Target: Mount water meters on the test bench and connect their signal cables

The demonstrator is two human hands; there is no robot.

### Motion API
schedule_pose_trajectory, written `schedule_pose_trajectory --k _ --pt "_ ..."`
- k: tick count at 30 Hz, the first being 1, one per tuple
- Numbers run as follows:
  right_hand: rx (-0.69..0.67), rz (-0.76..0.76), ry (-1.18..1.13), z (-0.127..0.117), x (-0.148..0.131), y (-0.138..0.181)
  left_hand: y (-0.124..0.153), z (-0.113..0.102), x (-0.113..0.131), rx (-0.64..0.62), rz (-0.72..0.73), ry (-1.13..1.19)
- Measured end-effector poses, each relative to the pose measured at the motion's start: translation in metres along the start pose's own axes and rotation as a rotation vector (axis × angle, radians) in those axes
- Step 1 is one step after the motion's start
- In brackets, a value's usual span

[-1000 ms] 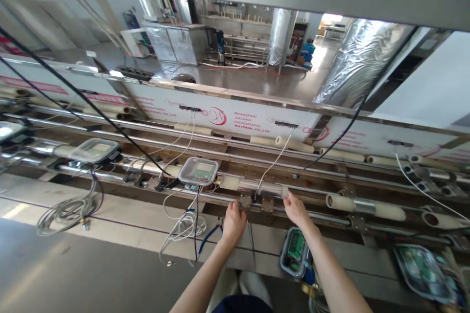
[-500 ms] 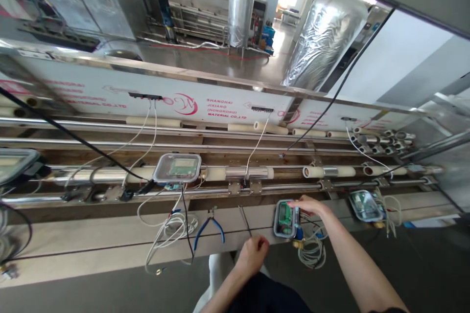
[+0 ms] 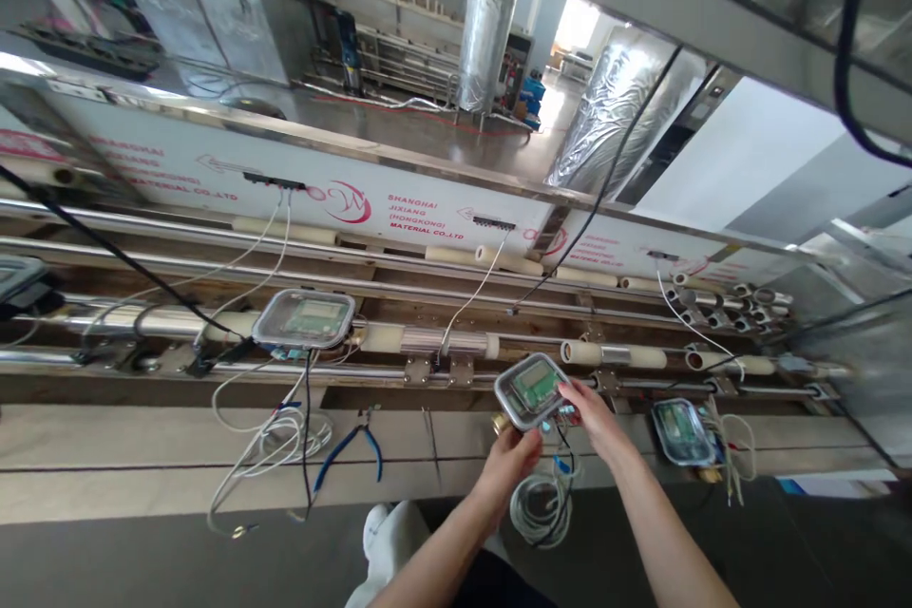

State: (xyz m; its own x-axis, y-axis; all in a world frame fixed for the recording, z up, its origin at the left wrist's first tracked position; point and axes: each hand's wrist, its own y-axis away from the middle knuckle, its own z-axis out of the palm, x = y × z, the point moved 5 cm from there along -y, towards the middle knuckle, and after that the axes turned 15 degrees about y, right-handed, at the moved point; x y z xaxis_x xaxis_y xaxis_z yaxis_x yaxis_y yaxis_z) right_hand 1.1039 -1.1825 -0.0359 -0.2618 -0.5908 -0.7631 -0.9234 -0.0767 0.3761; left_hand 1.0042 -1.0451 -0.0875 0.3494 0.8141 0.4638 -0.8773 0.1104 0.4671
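Fingers [image 3: 569,390] of the R hand [image 3: 593,416] are closed on the right edge of a clear-lidded meter box [image 3: 523,391]; the L hand [image 3: 507,464] holds its lower edge, fingers mostly out of sight, so can't tell exactly how they sit. Box is a bit right of ctr, lower half of frame, tilted, lid facing up, green circuit board [image 3: 540,383] visible thru it. Brass fitting [image 3: 500,422] sticks out by the L hand; coiled cable [image 3: 523,518] shows below, past the edge of the bench [image 3: 92,442].

Step in hand, I'd say: two-handed handling of the box, prob. checking its angle. Next move IMO calls for a firm hold both sides, fitting clear of knocks, cable slack free of snags.

Blue pliers [image 3: 376,456] + thin metal tool [image 3: 432,442] lie on the bench, lower ctr-left, neither in hand. A similar box [image 3: 304,318] sits by the pipes [image 3: 645,358], ctr-left; another unit [image 3: 682,432] is lower right.
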Motion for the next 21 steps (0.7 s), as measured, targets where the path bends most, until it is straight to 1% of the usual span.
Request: schedule_pose_trajectory --k 2,4,7,9,12,15,18,21 --pt "0.014 -0.056 -0.091 -0.008 -0.005 -0.015 -0.021 0.028 0.012 0.039 0.113 0.149" --pt "0.01 -0.111 -0.164 -0.015 -0.009 -0.032 -0.044 0.05 0.022 0.085 0.195 0.219" --pt "0.022 -0.181 -0.251 -0.025 -0.014 -0.055 -0.077 0.068 0.033 0.136 0.275 0.232" --pt "0.028 -0.211 -0.29 -0.027 -0.016 -0.067 -0.093 0.071 0.039 0.157 0.317 0.23" --pt "0.032 -0.235 -0.327 -0.023 -0.02 -0.079 -0.106 0.066 0.047 0.176 0.364 0.221" --pt "0.033 -0.232 -0.351 -0.01 -0.021 -0.083 -0.109 0.059 0.054 0.199 0.392 0.202" --pt "0.019 -0.225 -0.373 0.006 -0.018 -0.082 -0.109 0.05 0.058 0.22 0.403 0.175" --pt "-0.025 -0.243 -0.334 0.012 -0.014 -0.079 -0.107 0.042 0.062 0.223 0.396 0.15"
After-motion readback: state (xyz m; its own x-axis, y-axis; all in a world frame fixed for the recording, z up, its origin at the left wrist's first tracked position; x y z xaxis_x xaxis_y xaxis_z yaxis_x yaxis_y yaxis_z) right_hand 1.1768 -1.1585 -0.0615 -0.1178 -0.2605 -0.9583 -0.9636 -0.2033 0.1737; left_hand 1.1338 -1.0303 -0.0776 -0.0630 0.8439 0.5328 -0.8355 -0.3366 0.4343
